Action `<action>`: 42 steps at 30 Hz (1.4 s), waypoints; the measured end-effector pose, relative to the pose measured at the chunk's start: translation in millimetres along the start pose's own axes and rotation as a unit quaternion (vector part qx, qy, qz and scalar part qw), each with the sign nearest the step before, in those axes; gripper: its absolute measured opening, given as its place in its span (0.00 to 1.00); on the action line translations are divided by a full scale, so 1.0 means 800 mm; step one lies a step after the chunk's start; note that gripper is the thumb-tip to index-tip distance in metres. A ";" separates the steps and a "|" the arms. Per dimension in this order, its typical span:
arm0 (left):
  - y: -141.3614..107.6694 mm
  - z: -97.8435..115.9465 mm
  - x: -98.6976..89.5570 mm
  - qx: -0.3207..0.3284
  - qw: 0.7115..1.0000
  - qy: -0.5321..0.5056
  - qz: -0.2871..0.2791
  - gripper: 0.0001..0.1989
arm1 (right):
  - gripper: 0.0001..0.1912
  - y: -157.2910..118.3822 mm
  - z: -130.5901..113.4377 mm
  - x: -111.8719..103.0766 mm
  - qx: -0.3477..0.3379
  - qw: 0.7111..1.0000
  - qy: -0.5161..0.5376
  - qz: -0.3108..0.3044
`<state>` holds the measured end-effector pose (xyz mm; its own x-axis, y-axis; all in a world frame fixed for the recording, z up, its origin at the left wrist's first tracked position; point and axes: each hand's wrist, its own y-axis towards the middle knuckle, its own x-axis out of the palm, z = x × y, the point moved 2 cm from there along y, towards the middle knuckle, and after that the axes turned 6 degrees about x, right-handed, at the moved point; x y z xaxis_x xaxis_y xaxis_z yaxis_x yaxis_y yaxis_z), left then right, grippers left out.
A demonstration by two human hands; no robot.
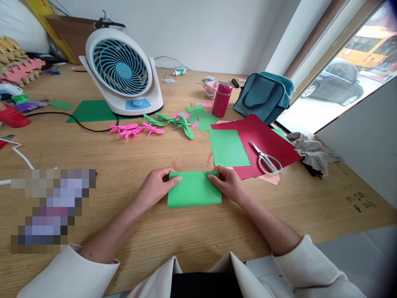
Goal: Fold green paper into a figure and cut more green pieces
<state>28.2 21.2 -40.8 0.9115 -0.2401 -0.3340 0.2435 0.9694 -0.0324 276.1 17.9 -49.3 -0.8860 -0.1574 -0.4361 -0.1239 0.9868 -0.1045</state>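
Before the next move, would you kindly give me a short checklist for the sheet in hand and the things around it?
1. Left hand pinching the held green sheet at its left end: ok.
2. Right hand pinching its right end: ok.
3. A hand free: not ok, both are on the sheet.
4. Far corners lined up: cannot tell, the fingers partly hide them.
5. Scissors away from the hands: ok, lying on the red paper.
6. Pink folded figures apart from the held sheet: ok.
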 end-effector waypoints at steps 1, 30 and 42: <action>0.000 -0.001 -0.001 -0.003 1.000 0.002 -0.006 0.17 | 0.14 0.000 0.000 0.000 -0.001 1.000 -0.002 0.001; -0.015 0.021 0.014 0.001 0.924 0.382 -0.018 0.04 | 0.09 -0.006 -0.015 0.012 -0.087 0.963 -0.255 0.026; -0.016 0.019 0.013 0.031 0.922 0.386 -0.013 0.07 | 0.13 -0.012 -0.013 0.014 -0.055 0.955 -0.288 0.049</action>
<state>39.5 5.5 -29.9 0.4029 -0.1308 -0.9059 0.3017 0.9534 -0.0035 262.7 6.8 -43.9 -0.5070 -0.0278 -0.8615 -0.1277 0.9909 0.0431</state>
